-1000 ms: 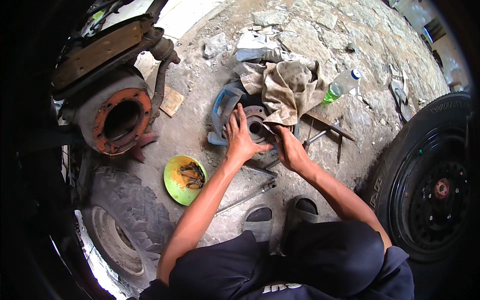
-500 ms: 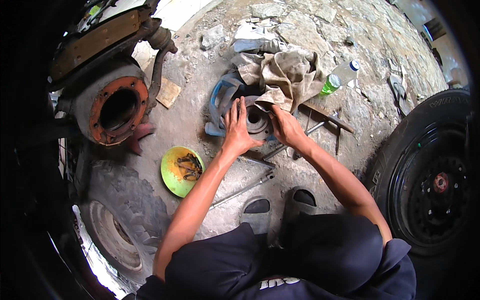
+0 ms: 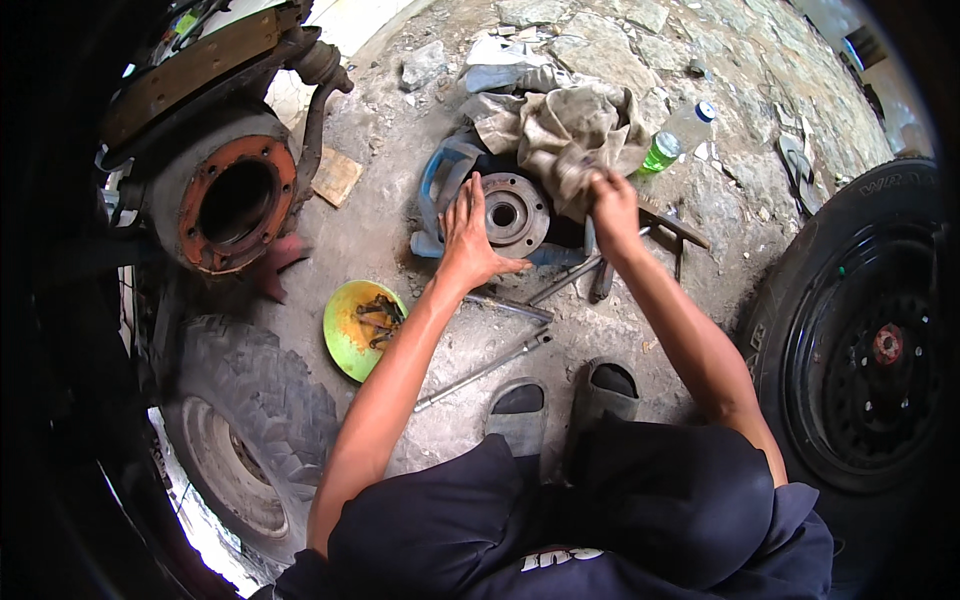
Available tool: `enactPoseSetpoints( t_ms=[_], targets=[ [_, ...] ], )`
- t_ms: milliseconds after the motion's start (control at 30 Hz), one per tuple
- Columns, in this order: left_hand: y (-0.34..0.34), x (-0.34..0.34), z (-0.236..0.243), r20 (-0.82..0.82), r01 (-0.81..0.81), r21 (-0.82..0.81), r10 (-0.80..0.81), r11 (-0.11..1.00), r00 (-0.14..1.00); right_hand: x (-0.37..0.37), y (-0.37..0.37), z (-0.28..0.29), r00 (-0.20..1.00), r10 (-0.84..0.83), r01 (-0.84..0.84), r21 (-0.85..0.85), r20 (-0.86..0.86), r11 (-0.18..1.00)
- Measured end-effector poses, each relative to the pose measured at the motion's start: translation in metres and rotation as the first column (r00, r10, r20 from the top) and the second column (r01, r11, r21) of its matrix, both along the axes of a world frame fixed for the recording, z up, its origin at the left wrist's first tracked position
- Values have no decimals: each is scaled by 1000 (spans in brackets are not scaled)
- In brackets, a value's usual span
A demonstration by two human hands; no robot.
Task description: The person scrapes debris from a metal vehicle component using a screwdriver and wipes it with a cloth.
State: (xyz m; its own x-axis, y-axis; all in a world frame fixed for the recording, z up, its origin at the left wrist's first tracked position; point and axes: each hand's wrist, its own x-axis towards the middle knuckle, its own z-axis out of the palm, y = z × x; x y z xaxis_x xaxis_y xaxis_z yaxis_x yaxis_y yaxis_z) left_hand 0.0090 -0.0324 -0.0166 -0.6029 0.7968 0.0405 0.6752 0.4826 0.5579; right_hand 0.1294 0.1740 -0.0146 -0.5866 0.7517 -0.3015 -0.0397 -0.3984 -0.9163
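A round metal flange with a central hole and bolt holes around its rim sits on a cut-open blue plastic container. My left hand rests along the flange's left side, fingers stretched upward and thumb spread along the lower edge. To the right, my right hand is closed on a stained beige cloth. The cloth lies bunched beyond the flange, with one corner pulled up in my fingers. Below the right hand, a dark-handled tool lies on the ground.
A green bowl of bolts stands left of my left forearm. Metal bars and a long socket wrench lie nearer my feet. An axle housing and worn tire are at left, a wheel at right, a bottle beyond.
My right hand has moved off the flange to the right, pulling the cloth's corner along with it. More of the flange's face shows. My left hand stays at its side.
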Motion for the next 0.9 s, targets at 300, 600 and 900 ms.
enactPoseSetpoints(
  t_ms=[300, 600, 900],
  targets=[
    [11, 9, -1, -2, -18, 32, 18, 999, 1000, 51, -37, -29, 922, 267, -331, 929, 281, 167],
    [1, 5, -9, 15, -2, 74, 1, 997, 1000, 63, -35, -23, 783, 341, -526, 846, 520, -84],
    [-3, 8, -8, 6, -33, 63, 33, 997, 999, 22, -10, 12, 988, 143, -157, 447, 64, 880]
  ],
)
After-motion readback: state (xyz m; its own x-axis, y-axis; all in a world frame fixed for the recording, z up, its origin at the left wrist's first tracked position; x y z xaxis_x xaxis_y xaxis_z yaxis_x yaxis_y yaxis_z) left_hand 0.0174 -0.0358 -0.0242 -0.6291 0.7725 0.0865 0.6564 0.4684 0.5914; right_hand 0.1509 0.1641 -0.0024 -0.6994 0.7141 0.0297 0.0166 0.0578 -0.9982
